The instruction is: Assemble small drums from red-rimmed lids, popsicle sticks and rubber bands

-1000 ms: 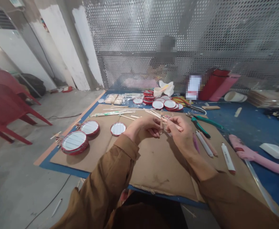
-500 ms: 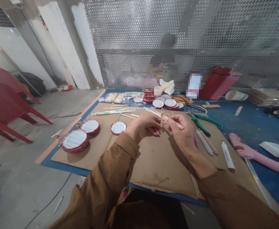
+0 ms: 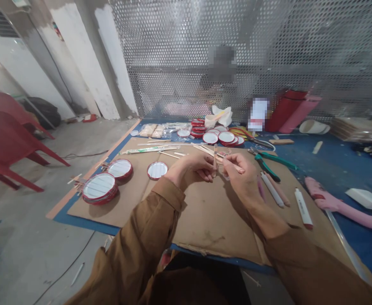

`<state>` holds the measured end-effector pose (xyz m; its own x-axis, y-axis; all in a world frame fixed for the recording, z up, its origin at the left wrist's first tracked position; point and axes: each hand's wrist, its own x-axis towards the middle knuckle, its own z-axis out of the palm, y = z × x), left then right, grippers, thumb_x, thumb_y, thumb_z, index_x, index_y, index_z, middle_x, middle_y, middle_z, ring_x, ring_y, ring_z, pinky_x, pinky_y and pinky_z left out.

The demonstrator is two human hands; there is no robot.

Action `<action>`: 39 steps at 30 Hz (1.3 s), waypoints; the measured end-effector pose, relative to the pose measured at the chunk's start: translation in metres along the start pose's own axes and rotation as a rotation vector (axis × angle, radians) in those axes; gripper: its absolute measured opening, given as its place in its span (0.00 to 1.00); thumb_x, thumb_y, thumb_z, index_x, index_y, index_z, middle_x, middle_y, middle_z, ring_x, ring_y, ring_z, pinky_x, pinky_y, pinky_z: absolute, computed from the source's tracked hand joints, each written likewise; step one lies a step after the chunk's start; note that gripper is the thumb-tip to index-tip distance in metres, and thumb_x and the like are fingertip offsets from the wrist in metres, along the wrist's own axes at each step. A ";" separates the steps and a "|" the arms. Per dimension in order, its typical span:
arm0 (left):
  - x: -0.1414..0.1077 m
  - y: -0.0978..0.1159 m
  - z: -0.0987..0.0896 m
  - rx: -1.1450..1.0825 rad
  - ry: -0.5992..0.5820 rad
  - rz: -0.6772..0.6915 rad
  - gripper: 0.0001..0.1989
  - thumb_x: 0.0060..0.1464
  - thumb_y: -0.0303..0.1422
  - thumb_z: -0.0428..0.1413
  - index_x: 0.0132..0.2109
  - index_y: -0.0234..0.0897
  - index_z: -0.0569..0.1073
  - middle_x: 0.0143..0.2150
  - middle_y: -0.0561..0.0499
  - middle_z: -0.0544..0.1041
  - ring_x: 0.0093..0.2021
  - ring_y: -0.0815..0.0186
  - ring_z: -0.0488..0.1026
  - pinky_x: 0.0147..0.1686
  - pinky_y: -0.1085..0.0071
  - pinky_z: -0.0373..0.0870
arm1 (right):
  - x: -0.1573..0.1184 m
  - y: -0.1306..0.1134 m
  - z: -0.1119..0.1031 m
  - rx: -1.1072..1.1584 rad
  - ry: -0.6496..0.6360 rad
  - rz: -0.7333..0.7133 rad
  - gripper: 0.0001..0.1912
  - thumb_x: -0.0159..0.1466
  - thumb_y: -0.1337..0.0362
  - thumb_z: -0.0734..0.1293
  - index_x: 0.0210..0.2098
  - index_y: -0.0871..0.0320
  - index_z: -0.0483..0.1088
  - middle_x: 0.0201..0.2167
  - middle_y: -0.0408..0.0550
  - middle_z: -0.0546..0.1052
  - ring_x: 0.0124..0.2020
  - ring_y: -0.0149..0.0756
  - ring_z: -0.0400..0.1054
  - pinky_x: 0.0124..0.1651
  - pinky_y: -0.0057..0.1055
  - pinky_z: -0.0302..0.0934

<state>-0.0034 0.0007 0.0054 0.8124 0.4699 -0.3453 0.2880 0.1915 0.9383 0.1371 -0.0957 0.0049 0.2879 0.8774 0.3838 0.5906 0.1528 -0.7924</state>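
Observation:
Over the middle of the cardboard sheet (image 3: 205, 212), my left hand (image 3: 200, 166) pinches a flat wooden craft stick (image 3: 215, 156), which stands nearly upright. Close on its right is my right hand (image 3: 243, 174), thumb and fingers pressed together. What lies in that pinch is too small and too covered to make out. Loose thin wooden sticks (image 3: 169, 155) lie beyond the hands. Left of them are a red-rimmed round disc with a pale top (image 3: 157, 170) and two thicker red-rimmed round pieces, the nearer one (image 3: 99, 186) with small sticks at its side.
Green-handled pliers (image 3: 268, 167), a white marker (image 3: 303, 208) and a pink glue gun (image 3: 328, 198) lie to the right. More red-rimmed discs (image 3: 226, 137) are piled at the back, before a perforated metal panel (image 3: 179, 51). Red and pink cylinders (image 3: 286, 111) lean there. A red chair (image 3: 11, 144) stands left.
Both hands keep nearly the same place and grip. My right thumb and fingers have shifted very slightly beside the upright craft stick. The things on the table have not moved.

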 end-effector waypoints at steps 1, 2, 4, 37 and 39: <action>0.000 0.000 0.000 0.004 0.002 -0.003 0.04 0.53 0.23 0.55 0.32 0.30 0.67 0.23 0.51 0.76 0.24 0.69 0.76 0.25 0.75 0.74 | 0.000 0.000 0.000 0.010 -0.001 0.005 0.15 0.59 0.49 0.62 0.32 0.55 0.69 0.21 0.42 0.73 0.22 0.34 0.65 0.28 0.29 0.58; 0.001 0.000 0.000 0.007 0.005 -0.003 0.03 0.54 0.23 0.55 0.32 0.30 0.67 0.23 0.51 0.76 0.24 0.69 0.76 0.25 0.75 0.74 | 0.000 0.000 0.000 0.023 -0.001 0.009 0.15 0.59 0.49 0.62 0.32 0.55 0.69 0.21 0.42 0.73 0.22 0.33 0.65 0.27 0.29 0.58; 0.002 -0.001 -0.001 0.012 0.002 -0.009 0.03 0.54 0.23 0.54 0.32 0.30 0.67 0.23 0.51 0.76 0.24 0.69 0.77 0.26 0.75 0.74 | 0.000 -0.001 0.000 0.035 -0.006 0.005 0.16 0.60 0.49 0.62 0.32 0.55 0.69 0.20 0.41 0.72 0.22 0.33 0.65 0.27 0.28 0.57; 0.001 -0.003 -0.003 0.101 -0.039 -0.021 0.11 0.54 0.36 0.58 0.32 0.30 0.71 0.24 0.50 0.77 0.24 0.69 0.76 0.28 0.73 0.74 | 0.004 0.000 -0.007 0.224 0.006 -0.013 0.16 0.63 0.51 0.61 0.27 0.55 0.69 0.16 0.37 0.61 0.18 0.27 0.56 0.22 0.25 0.50; 0.000 -0.002 -0.002 0.084 -0.042 -0.031 0.10 0.53 0.35 0.59 0.32 0.30 0.71 0.24 0.50 0.76 0.24 0.69 0.76 0.27 0.73 0.74 | 0.004 -0.002 -0.007 0.232 0.018 -0.005 0.13 0.62 0.53 0.62 0.29 0.55 0.68 0.17 0.37 0.64 0.18 0.27 0.58 0.23 0.24 0.53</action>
<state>-0.0047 0.0024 0.0034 0.8227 0.4279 -0.3743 0.3532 0.1312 0.9263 0.1419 -0.0954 0.0115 0.2997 0.8684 0.3951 0.4033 0.2599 -0.8774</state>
